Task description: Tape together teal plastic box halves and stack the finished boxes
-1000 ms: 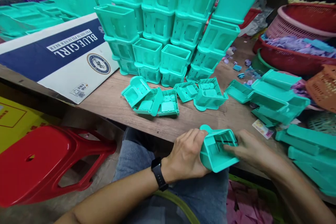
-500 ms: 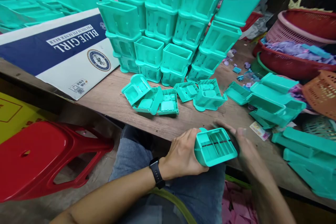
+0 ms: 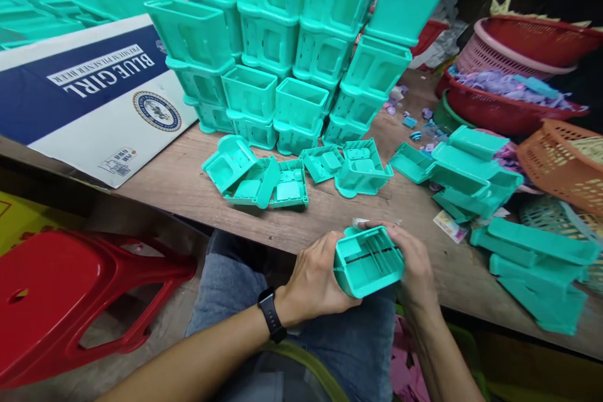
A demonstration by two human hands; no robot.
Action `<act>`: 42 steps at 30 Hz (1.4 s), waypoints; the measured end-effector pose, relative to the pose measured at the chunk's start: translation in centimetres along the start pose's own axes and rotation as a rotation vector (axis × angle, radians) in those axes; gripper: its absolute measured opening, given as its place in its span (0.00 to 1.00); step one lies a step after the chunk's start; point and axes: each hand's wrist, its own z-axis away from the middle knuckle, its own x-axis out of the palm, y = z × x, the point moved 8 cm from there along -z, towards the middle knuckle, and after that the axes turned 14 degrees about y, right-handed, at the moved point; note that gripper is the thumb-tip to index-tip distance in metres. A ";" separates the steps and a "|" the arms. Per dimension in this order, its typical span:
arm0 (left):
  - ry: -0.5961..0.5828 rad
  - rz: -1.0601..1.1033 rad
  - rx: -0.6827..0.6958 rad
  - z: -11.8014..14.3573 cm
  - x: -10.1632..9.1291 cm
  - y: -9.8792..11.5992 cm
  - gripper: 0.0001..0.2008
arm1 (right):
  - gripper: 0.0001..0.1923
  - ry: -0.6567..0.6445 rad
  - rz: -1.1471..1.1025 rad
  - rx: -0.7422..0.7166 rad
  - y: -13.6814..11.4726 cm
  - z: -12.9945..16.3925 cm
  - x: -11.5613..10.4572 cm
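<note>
A long wooden table (image 3: 188, 188) runs across the scene from near left to far right. At its far side a tall stack of teal plastic boxes (image 3: 292, 44) rises in nested columns, open sides facing the viewer. On the left of the table lies a flat blue-and-white carton (image 3: 89, 100), printed side up. Below the table's near left edge stands a red plastic stool (image 3: 70, 295). On the far right sit red baskets (image 3: 509, 100) holding purple scraps, with an orange basket (image 3: 560, 157) just beside them. Nearer on the right lies a loose heap of long teal trays (image 3: 532, 257), and a second pile of teal trays (image 3: 466, 169) sits farther back. In the middle of the table, near the stack, a cluster of small teal parts (image 3: 292, 173) lies scattered, some touching.

At the near edge of the table, above the person's lap, both hands hold one teal box (image 3: 370, 260), its open ribbed side turned up toward the camera. The left hand (image 3: 313, 279) has its fingers clamped around the box's left side, a black watch (image 3: 269, 314) on the wrist. The right hand (image 3: 414, 270) wraps the right side, fingers curled over the far top edge.
</note>
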 end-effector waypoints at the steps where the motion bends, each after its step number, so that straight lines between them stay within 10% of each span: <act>1: -0.006 -0.005 -0.001 0.0 0.0 0.0 0.34 | 0.25 -0.024 0.064 -0.016 -0.1 -0.2 -0.4; 15: -0.061 -0.009 0.029 0.0 0.0 0.0 0.41 | 0.20 -0.115 0.529 -0.161 -1.9 0.2 -3.4; 28: -0.031 -0.020 0.036 0.1 0.0 -0.3 0.38 | 0.46 0.014 -0.127 0.167 2.2 0.7 -0.9; 36: -0.061 -0.006 0.019 -0.3 -0.5 -0.4 0.40 | 0.33 -0.016 0.111 0.017 2.0 1.2 -4.2; 42: -0.061 0.052 -0.030 0.1 -1.5 0.3 0.37 | 0.47 -0.194 0.194 -0.071 3.2 3.4 -4.1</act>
